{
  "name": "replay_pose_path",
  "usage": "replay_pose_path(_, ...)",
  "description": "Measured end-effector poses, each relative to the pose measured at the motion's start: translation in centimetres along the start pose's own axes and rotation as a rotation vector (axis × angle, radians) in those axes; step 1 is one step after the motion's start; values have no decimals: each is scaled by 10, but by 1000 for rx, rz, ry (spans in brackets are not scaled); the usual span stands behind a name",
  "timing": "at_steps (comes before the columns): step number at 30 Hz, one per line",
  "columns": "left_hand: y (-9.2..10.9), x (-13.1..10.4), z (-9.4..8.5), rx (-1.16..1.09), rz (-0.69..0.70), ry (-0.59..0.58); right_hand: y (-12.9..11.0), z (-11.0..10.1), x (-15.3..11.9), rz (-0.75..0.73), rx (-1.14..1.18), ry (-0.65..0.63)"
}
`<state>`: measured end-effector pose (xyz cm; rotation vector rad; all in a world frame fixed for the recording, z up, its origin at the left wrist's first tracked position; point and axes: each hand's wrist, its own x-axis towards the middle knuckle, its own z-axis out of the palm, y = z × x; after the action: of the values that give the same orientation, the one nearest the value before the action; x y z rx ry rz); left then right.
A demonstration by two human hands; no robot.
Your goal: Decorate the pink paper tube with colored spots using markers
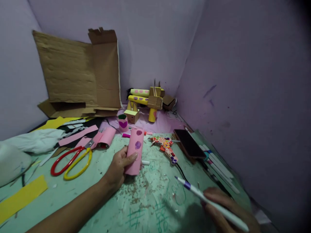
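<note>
My left hand point(120, 170) is closed around a pink paper tube point(133, 163), held tilted a little over the green tabletop. Two purple spots show on the tube's upper half. At the lower right, my right hand point(222, 207) grips a white marker point(201, 195) with a purple band and a dark purple tip. That tip is uncapped and points left, well apart from the tube. Behind the tube lies a small white piece point(145, 162), partly hidden. A floral-patterned glue gun point(166, 147) rests between the tube and a dark phone point(189, 143).
Scissors point(77, 161) with red and yellow handles lie at left, near another pink tube point(107, 137). Yellow cardboard figures point(154, 102) and a pink cup point(122, 123) stand at the back. An opened cardboard box point(104, 71) leans on the wall. Several markers point(221, 166) line the right edge.
</note>
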<state>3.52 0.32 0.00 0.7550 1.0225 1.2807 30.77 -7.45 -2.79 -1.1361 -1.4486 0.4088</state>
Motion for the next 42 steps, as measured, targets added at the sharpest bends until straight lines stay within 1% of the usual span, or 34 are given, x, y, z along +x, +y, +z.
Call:
replay_pose_path(1, 0, -1, 1, 1, -22, -33, -5, 10, 13, 54, 101, -7)
replay_pose_path(3, -1, -2, 2, 4, -67, -97, -17, 35, 43, 72, 353, -51)
replay_pose_path(4, -2, -2, 2, 4, -82, -123, -23, 49, 58, 70, 484, -9)
replay_pose_path(5, -3, -2, 2, 2, -91, -143, -28, 62, 71, 104, 578, -22)
replay_pose_path(6, -3, -2, 2, -2, -96, -159, -31, 75, 82, 119, 646, 5)
replay_pose_path(8, -4, -1, 1, -25, -113, -180, -32, 95, 92, 128, 698, 57)
replay_pose_path(11, -4, 1, 1, -76, -175, -180, -22, 111, 87, 98, 709, 91)
replay_pose_path(15, -2, 1, 3, -96, -216, -179, -7, 112, 68, 56, 627, 3)
replay_pose_path(18, -1, 1, 3, -84, -213, -203, -7, 111, 61, 47, 565, -49)
replay_pose_path(21, -3, 2, 2, -77, -214, -220, -11, 112, 61, 79, 526, -79)
replay_pose_path(29, -4, 4, 2, -89, -197, -236, -12, 113, 62, 64, 447, -110)
replay_pose_path(33, -3, 2, 4, -98, -200, -236, -9, 113, 62, 36, 390, -173)
replay_pose_path(38, -2, 1, 5, -111, -189, -242, -7, 114, 63, 31, 348, -198)
replay_pose_path(42, -2, 1, 4, -118, -190, -238, -6, 113, 65, -17, 351, -238)
